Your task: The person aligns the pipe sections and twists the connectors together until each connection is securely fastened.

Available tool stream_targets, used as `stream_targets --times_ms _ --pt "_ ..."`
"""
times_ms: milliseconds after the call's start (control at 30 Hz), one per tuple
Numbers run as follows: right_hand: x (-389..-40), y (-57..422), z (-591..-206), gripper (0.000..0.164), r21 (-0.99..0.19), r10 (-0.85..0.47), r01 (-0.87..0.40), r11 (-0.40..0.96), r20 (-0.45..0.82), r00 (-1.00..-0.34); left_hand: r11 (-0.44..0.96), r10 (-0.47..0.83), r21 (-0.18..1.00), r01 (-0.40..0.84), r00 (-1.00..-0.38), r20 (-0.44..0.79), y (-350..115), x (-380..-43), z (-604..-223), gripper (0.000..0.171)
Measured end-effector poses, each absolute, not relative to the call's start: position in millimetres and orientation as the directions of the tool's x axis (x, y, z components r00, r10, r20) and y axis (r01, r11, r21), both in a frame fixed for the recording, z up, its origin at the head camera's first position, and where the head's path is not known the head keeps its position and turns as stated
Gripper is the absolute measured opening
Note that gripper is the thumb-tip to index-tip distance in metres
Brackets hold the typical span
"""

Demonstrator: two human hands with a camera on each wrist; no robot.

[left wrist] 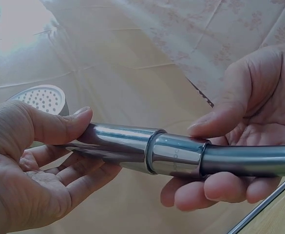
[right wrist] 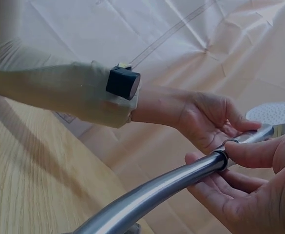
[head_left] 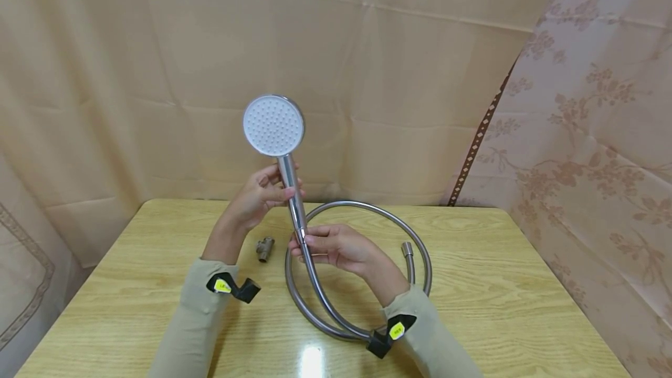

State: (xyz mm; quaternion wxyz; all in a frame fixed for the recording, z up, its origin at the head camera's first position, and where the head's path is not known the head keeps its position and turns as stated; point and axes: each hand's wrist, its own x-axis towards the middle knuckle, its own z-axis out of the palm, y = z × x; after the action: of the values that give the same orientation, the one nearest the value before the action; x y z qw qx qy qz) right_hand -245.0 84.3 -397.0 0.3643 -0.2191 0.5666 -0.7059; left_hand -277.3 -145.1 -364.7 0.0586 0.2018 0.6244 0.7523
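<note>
A chrome shower head (head_left: 273, 125) with a round white nozzle face is held upright, slightly tilted, above the table. My left hand (head_left: 255, 198) grips its handle (head_left: 294, 200) between thumb and fingers. Lower down, my right hand (head_left: 341, 248) pinches the metal collar (left wrist: 177, 155) where the shower hose (head_left: 318, 290) meets the handle's end. In the left wrist view the collar sits right against the handle, with my right thumb on top and fingers beneath. From there the hose runs down to the table and loops round.
A small metal valve fitting (head_left: 265, 249) lies on the wooden table (head_left: 131, 284), left of the hose loop. The hose's other end, a metal connector (head_left: 406, 248), lies inside the loop at right. Beige curtains (head_left: 336, 74) hang behind the table, floral cloth (head_left: 593, 162) at right.
</note>
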Motion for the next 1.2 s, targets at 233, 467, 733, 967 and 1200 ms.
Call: stream_targets --times_ms 233,467,733,967,1200 --pt "-240.2 81.2 -394.9 0.036 -0.974 -0.688 0.212 -0.085 -0.096 -0.720 -0.216 0.342 0.963 0.162 -0.911 0.230 -145.2 -277.7 -364.8 0.060" --pt "-237.4 78.8 -393.1 0.032 -0.978 -0.653 0.198 -0.070 -0.105 -0.750 -0.214 0.344 0.963 0.162 -0.911 0.229 -145.9 -277.4 -364.3 0.060" --pt "-238.4 76.4 -393.9 0.040 -0.975 -0.671 0.214 -0.054 -0.123 -0.731 -0.206 0.350 0.964 0.166 -0.908 0.231 -147.3 -277.3 -364.2 0.060" --pt "-239.6 77.1 -394.1 0.039 -0.967 -0.709 0.248 -0.064 -0.131 -0.693 -0.212 0.351 0.963 0.166 -0.907 0.233 -147.8 -277.3 -364.6 0.059" --pt "-243.0 78.3 -396.7 0.037 -0.954 -0.733 0.291 -0.068 -0.150 -0.664 -0.218 0.354 0.962 0.166 -0.905 0.237 -147.6 -277.5 -364.8 0.059"
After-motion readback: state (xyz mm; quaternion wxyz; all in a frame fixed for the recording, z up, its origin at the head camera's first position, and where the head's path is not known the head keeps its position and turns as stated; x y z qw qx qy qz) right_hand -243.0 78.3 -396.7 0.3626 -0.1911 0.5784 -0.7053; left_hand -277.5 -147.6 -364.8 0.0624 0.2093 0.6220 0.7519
